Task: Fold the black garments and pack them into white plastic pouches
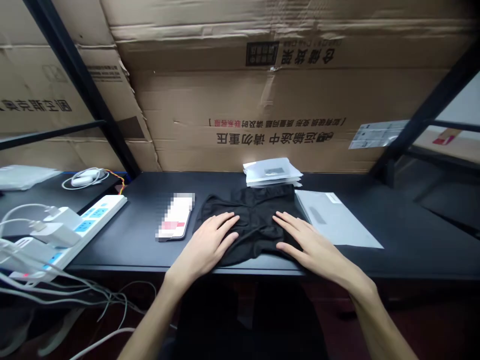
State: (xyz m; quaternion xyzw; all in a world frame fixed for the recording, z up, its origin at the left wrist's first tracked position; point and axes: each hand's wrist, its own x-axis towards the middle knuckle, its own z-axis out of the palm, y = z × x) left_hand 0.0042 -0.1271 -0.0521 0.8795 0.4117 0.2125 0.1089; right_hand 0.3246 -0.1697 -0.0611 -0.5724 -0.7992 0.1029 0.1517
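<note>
Black garment (255, 225) lying flat at 12 o'clock, no folds in yet | left hand (210, 240), right hand (315, 240) both on it, fingers spread, no pinching | bagged stack (273, 172) just behind, grey packet (333, 220) at 1 o'clock

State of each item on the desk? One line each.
Black wrinkled fabric garment: spread flat.
Left hand: open, flat on garment.
Right hand: open, flat on garment.
Rectangular smartphone: lying flat, top face blurred.
White rectangular power strip: plugs inserted.
Pale grey flat packet: lying flat.
White plastic packets: stacked.
</note>
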